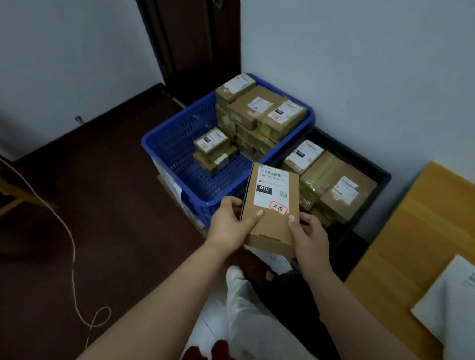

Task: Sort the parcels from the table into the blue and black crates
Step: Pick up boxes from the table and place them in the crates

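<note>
Misplacement is the main risk here: the cardboard parcel [270, 209] is held in the air above the gap where the blue crate [177, 145] and the black crate [381, 177] meet, so a careless release could send it into the wrong one. Its white shipping label [272, 190], with a barcode, a black "010" block and a red-ringed handwritten mark, faces up toward the camera, and I judge the person is reading it to choose a crate; a misread would cause the same error.

A second risk is the stacking. The blue crate holds a tall pile of labelled boxes [260, 109] at its far right, rising above the rim, and a lower stack [211, 150] near the middle. The black crate is packed with boxes [339, 186] close to its top. A parcel set on a sloped or crowded pile could slide off or tip its neighbours.

The grip is two-handed. The left hand [229, 224] wraps the parcel's lower left edge, thumb pressed on the top face. The right hand [309, 234] clamps the lower right edge the same way, thumb on top, fingers hidden beneath. Both hands are closed firmly on the box, which tilts slightly away from the person. The wooden surface [410, 246] at right carries white flat parcels [456, 307], apparently unsorted.
</note>
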A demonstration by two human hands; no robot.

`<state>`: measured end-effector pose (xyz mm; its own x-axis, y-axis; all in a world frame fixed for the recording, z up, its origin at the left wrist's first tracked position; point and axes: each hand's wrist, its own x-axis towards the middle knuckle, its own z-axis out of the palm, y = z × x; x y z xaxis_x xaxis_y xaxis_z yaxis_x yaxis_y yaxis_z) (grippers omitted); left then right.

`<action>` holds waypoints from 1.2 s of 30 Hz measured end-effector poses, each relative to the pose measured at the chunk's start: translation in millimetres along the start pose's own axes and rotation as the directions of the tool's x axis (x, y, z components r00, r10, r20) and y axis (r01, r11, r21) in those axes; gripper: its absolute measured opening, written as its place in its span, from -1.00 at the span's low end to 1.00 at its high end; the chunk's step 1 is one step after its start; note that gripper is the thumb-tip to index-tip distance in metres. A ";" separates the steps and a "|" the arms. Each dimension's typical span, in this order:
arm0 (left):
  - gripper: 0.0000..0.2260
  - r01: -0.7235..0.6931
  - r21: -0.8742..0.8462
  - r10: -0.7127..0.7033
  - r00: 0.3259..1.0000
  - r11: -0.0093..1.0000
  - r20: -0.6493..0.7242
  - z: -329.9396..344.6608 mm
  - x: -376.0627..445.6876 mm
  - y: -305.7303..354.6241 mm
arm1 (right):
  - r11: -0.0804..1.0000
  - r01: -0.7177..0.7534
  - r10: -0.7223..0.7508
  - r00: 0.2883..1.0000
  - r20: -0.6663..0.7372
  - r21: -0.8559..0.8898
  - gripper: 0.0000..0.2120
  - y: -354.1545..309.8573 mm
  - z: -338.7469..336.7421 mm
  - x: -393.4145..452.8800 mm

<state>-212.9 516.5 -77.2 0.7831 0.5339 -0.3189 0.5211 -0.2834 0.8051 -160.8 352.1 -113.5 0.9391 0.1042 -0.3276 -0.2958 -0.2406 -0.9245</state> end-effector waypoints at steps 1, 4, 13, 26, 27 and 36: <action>-0.50 0.008 0.009 -0.008 1.000 1.000 0.009 -4.4 17.1 1.3 | 1.000 -0.015 0.015 1.000 -0.006 0.004 -0.76 -3.8 11.1 14.0; -0.53 0.030 0.059 -0.031 0.999 0.998 0.027 -24.1 64.5 -0.3 | 0.999 -0.053 0.053 0.999 0.002 0.001 -0.83 -15.3 47.9 50.4; -0.56 0.136 -0.025 -0.137 0.990 0.990 -0.023 -111.1 182.5 -21.1 | 0.986 -0.060 0.084 0.985 0.152 -0.156 -0.72 -77.6 168.3 133.0; -0.49 0.026 0.119 -0.067 0.935 0.992 0.349 -185.3 359.0 -62.7 | 0.959 -0.269 0.260 0.960 -0.106 -0.088 -0.59 -85.3 309.2 183.1; -0.49 0.011 0.131 -0.058 0.929 0.991 0.364 -191.9 373.6 -63.4 | 0.958 -0.280 0.270 0.955 -0.122 -0.067 -0.61 -86.7 322.2 187.7; -0.55 -0.073 0.269 -0.057 0.894 0.960 0.445 -207.7 446.1 -78.2 | 0.929 -0.369 0.369 0.919 -0.139 0.026 -0.48 -86.0 384.2 223.4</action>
<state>25.1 942.3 -178.5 0.8212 0.1386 -0.5536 0.5348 -0.5254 0.6617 7.2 766.8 -182.2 0.7781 -0.1268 -0.6152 -0.6260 -0.2370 -0.7429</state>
